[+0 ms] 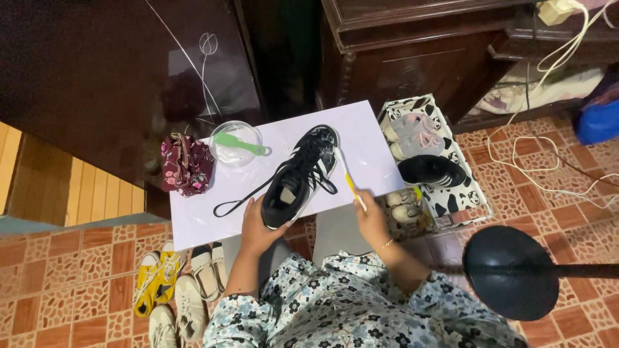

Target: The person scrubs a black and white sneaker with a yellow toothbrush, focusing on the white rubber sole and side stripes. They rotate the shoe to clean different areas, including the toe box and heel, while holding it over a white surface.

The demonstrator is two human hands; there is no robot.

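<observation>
Glossy dark wood cabinet point(116, 71), matt white board point(367, 138), clear plastic bowl point(235, 145).

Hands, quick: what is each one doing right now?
Left hand: closed around the heel of the black sneaker.
Right hand: closed on a toothbrush, its bristle end at the sneaker's toe.

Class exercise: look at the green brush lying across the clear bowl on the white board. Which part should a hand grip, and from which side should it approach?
Probably the handle end of the green brush, which sticks out over the right rim of the clear bowl toward the black sneaker. Come from above on that side: the handle is slim and free, while the broader head sits over the bowl.
</observation>
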